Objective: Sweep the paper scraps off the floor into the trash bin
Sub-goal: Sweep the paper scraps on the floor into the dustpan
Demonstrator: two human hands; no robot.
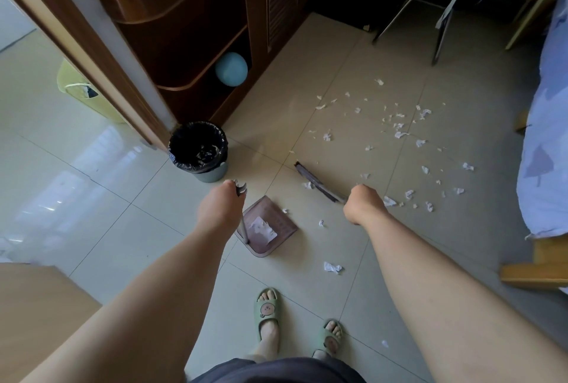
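My left hand [219, 209] is closed around the upright handle of a purple dustpan [270, 236] that rests on the tile floor with a few white scraps in it. My right hand [364, 204] grips the handle of a broom, whose dark head [318, 183] lies on the floor just beyond it. Several white paper scraps [399, 130] are scattered over the tiles to the right of the broom, and a larger scrap [332, 267] lies near my feet. The trash bin [199, 150], lined with a black bag, stands beyond my left hand.
A dark wooden shelf unit [184, 29] with a blue ball [231, 69] stands behind the bin, beside a door frame [92, 53]. A bed [544, 136] runs along the right. A metal-legged chair [439, 14] stands at the back. My feet in green slippers [267, 309] are below.
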